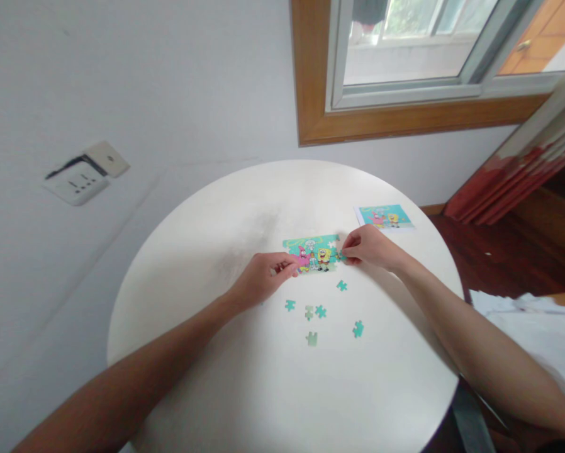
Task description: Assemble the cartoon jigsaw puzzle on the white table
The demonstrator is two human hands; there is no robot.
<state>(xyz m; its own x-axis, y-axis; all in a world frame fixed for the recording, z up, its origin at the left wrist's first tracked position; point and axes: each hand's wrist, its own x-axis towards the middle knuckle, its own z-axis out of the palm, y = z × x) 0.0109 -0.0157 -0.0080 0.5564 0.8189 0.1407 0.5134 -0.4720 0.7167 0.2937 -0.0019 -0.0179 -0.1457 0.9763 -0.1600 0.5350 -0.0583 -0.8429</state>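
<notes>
A partly assembled jigsaw puzzle (313, 256) with cartoon figures on a teal ground lies on the round white table (245, 390). At its left edge my left hand (268, 275) is closed, fingertips and thumb gripping the pink-figure side. My right hand (365, 245) pinches a small puzzle piece (343, 255) against the right edge; the fingers hide part of it. Gaps show along that right side. Nearer to me are several loose pieces, among them a teal piece (341, 285), a pale green piece (311, 338) and another teal piece (358, 329).
A reference picture card (386, 216) with the same cartoon lies beyond my right hand. Behind the table are a white wall (192, 82) with a socket (77, 181) and a wood-framed window (311, 75). White papers (528, 327) lie at the right, below a red-and-white curtain (513, 163).
</notes>
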